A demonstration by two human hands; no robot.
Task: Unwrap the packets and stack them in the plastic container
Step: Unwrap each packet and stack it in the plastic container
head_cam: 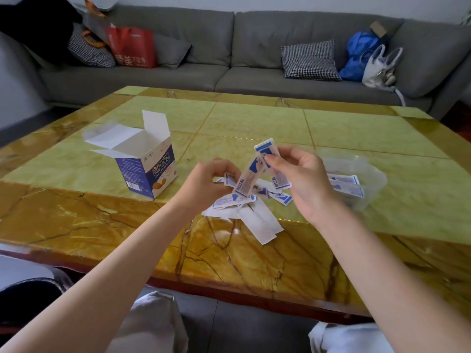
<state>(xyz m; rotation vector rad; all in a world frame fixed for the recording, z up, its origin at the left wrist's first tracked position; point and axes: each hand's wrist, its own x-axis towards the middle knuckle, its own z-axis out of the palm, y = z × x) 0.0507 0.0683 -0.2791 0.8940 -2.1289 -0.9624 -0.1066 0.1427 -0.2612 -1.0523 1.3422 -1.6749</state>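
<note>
Above the table I hold a strip of blue-and-white bandage packets [251, 174]. My left hand [209, 182] pinches its lower end, and my right hand [303, 179] pinches the upper packets near the top. Under my hands lies a loose pile of packets and white paper wrappers [254, 212]. A clear plastic container [367, 174] stands just right of my right hand, with a few packets [346, 184] lying inside it.
An open blue-and-white bandage box [146, 164] stands upright left of my hands. The green and amber marble table [280, 123] stretches far behind. A grey sofa [229, 59] with cushions and bags runs along the back. My knees show below the table's front edge.
</note>
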